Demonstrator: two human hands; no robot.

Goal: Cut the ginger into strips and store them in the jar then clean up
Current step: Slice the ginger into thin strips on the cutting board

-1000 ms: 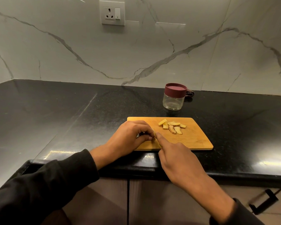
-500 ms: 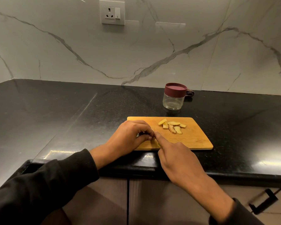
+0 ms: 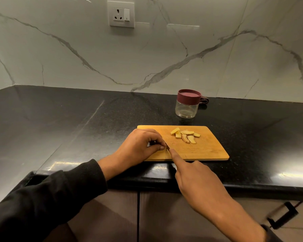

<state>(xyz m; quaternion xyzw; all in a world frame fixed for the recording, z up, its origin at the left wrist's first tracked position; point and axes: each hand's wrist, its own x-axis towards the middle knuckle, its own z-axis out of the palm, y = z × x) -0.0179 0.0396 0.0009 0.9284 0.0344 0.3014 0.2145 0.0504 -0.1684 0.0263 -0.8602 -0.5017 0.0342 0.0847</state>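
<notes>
A wooden cutting board [image 3: 208, 149] lies near the counter's front edge. Several cut ginger strips [image 3: 184, 136] are piled at its far middle. My left hand [image 3: 140, 145] rests on the board's left end, its fingers curled over a small ginger piece that is almost wholly hidden. My right hand [image 3: 196, 180] grips a knife, the index finger stretched along the back of the blade. Only a sliver of the knife blade [image 3: 167, 147] shows beside my left fingertips. Behind the board stands a clear jar [image 3: 186, 109], its maroon lid on.
The black stone counter [image 3: 77, 123] runs left and right of the board and ends at a marble wall with a socket [image 3: 121, 13]. A small dark item [image 3: 204, 100] lies behind the jar. Cabinet doors and a black handle [image 3: 283, 215] are below the counter's edge.
My right hand has drawn back a little toward me with the knife. My left hand has stayed on the ginger piece.
</notes>
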